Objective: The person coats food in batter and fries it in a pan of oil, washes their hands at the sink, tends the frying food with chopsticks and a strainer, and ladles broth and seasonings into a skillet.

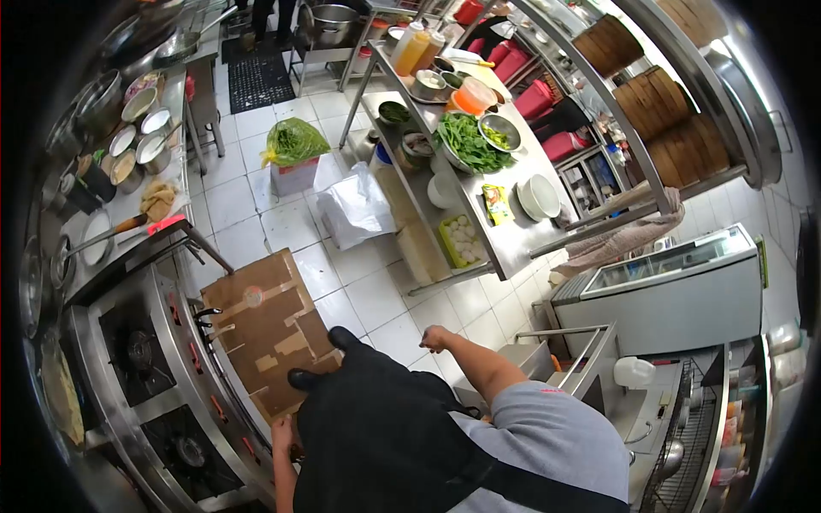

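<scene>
My right hand (434,339) is held out above the white tiled floor, between the cardboard and the steel prep table. Its fingers are curled in, and no object shows in them. At the lower left, my left hand (283,434) hangs low beside the front of the gas stove (167,359). Part of it is hidden by my black apron (385,427), and how its fingers lie is too small to make out. Under and ahead of my dark shoes (344,337) lies a flattened cardboard sheet (265,308) with taped patches.
The steel prep table (505,244) holds leafy greens (469,144), bowls and sauce bottles (415,50). A white plastic bag (355,208) and a green bag of herbs (293,141) stand in the aisle. A chest freezer (667,291) is at right. Another person's legs (272,19) show far back.
</scene>
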The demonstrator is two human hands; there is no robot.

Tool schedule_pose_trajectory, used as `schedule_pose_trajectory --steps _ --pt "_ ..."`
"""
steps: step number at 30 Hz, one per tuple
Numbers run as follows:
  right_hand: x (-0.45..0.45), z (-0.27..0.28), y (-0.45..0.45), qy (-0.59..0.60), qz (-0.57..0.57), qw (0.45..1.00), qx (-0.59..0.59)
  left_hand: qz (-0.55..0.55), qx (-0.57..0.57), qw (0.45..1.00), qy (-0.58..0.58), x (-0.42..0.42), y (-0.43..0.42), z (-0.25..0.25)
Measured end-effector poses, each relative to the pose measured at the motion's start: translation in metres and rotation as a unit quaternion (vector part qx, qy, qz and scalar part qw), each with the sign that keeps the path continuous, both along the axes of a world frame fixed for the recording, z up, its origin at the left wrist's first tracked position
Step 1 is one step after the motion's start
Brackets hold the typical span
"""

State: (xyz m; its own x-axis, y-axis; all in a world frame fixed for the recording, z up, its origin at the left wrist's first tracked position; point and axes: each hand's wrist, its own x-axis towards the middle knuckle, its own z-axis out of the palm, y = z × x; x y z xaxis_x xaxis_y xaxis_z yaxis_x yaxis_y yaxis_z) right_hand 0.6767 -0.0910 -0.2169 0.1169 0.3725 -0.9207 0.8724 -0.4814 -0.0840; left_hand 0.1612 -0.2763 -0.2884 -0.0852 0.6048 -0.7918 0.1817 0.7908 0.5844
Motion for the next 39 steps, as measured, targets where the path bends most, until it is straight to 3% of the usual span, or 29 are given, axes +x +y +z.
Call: schedule_pose_trajectory --steps 4,6,7,8,11,12,14,15,19,21,22,23,24,25,26,27,28,30,35,36,37,38,39 --pt "-0.007 -0.015 0.018 0.035 0.113 0.993 0.000 0.127 -0.064 0.988 -0.050 0.027 0.018 0.040" --pt "-0.025 -0.026 0.037 0.104 0.202 0.972 0.062 0.130 -0.093 0.987 -0.032 0.029 -0.015 -0.020" --pt "-0.036 -0.032 0.049 0.144 0.214 0.960 0.111 0.076 -0.066 0.995 0.029 0.034 -0.036 -0.051" --pt "-0.049 -0.039 0.056 0.184 0.223 0.945 0.157 0.017 -0.041 0.995 0.089 0.041 -0.049 -0.067" --pt "-0.096 -0.034 0.086 0.216 0.168 0.946 0.174 0.025 -0.134 0.987 0.080 0.085 -0.065 -0.042" --pt "-0.109 -0.029 0.094 0.236 0.143 0.945 0.177 0.033 -0.136 0.987 0.078 0.097 -0.077 -0.058" --pt "-0.125 -0.033 0.095 0.291 0.053 0.943 0.154 0.181 -0.086 0.978 0.066 0.119 -0.119 -0.098" --pt "-0.129 -0.031 0.094 0.308 0.056 0.939 0.142 0.250 -0.149 0.956 -0.013 0.127 -0.111 -0.080" --pt "-0.119 -0.070 0.064 0.284 0.161 0.938 0.118 0.285 -0.133 0.945 0.095 0.153 -0.097 -0.055" --pt "-0.110 -0.059 0.056 0.256 0.205 0.941 0.084 0.193 -0.207 0.950 0.134 0.146 -0.088 -0.043" --pt "-0.106 -0.054 0.052 0.246 0.198 0.947 0.050 0.175 -0.259 0.939 0.144 0.149 -0.101 -0.069" --pt "-0.103 -0.053 0.049 0.247 0.201 0.947 0.048 0.091 -0.195 0.964 0.155 0.157 -0.109 -0.097" --pt "-0.097 -0.055 0.045 0.245 0.201 0.947 0.044 0.215 -0.327 0.915 0.100 0.166 -0.013 0.033" --pt "-0.094 -0.054 0.044 0.242 0.201 0.948 0.040 0.194 -0.212 0.949 0.131 0.172 -0.058 -0.035" --pt "-0.092 -0.054 0.042 0.240 0.198 0.950 0.035 0.107 -0.246 0.963 0.037 0.166 -0.019 0.017" --pt "-0.093 -0.056 0.041 0.215 0.176 0.961 0.006 0.076 -0.244 0.967 0.021 0.172 -0.017 0.009" --pt "-0.094 -0.054 0.038 0.214 0.176 0.961 0.007 0.093 -0.144 0.978 0.118 0.189 -0.043 -0.039" --pt "-0.091 -0.058 0.031 0.182 0.179 0.967 0.020 0.055 -0.115 0.984 0.124 0.195 -0.035 -0.030" --pt "-0.101 -0.068 0.012 0.184 0.210 0.960 0.039 0.143 -0.106 0.983 0.047 0.177 -0.040 -0.055" --pt "-0.099 -0.082 0.001 0.190 0.205 0.960 0.030 0.197 -0.044 0.976 0.080 0.174 -0.033 -0.029" --pt "-0.102 -0.082 -0.004 0.242 0.216 0.944 0.057 0.248 -0.091 0.964 0.023 0.165 -0.036 -0.037" --pt "-0.103 -0.084 -0.007 0.234 0.120 0.964 -0.032 0.284 -0.082 0.954 0.037 0.162 -0.047 -0.046" --pt "-0.108 -0.088 -0.009 0.251 0.112 0.960 -0.052 0.210 -0.115 0.971 0.011 0.137 -0.045 -0.040"
